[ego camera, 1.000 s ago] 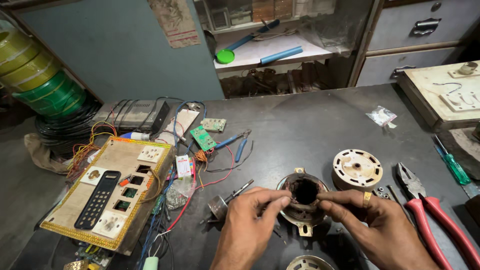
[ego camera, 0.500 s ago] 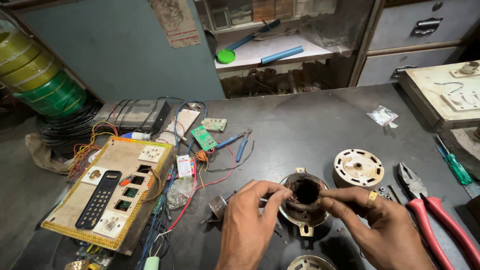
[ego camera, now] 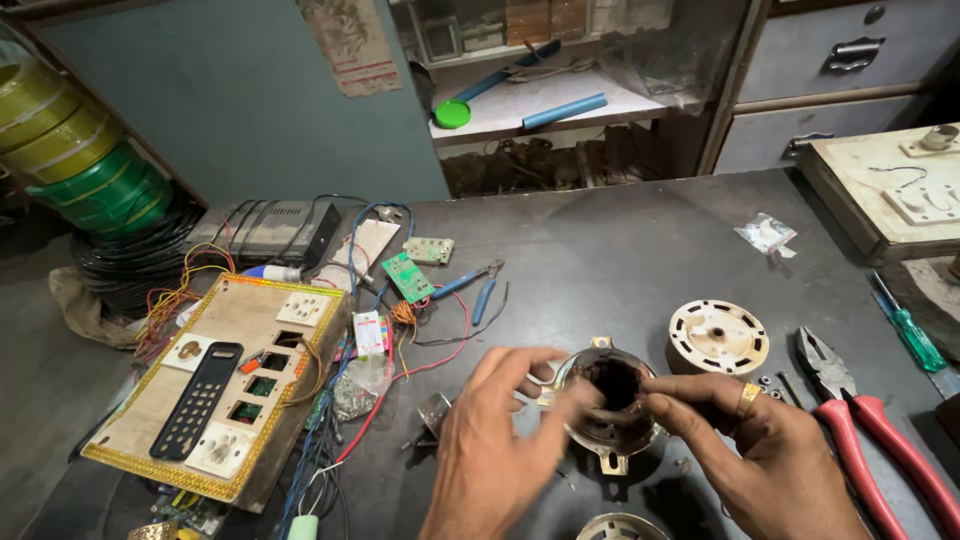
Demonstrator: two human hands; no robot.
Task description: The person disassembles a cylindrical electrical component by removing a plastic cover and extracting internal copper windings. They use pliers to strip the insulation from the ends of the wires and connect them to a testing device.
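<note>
Dark metal, the round motor housing (ego camera: 610, 400) sits low at centre on the workbench (ego camera: 620, 250), my left hand (ego camera: 500, 450) pinching its rim at nine o'clock, my right hand (ego camera: 770, 460) pinching at three, to steady it between them. A cream slotted disc (ego camera: 718, 337) lies at two o'clock, red-handled pliers (ego camera: 865, 430) beyond

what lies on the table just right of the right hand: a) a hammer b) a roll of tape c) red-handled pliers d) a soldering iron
c: the red-handled pliers lie on the table just right of the right hand, which holds the round metal motor part together with the left hand.
</note>
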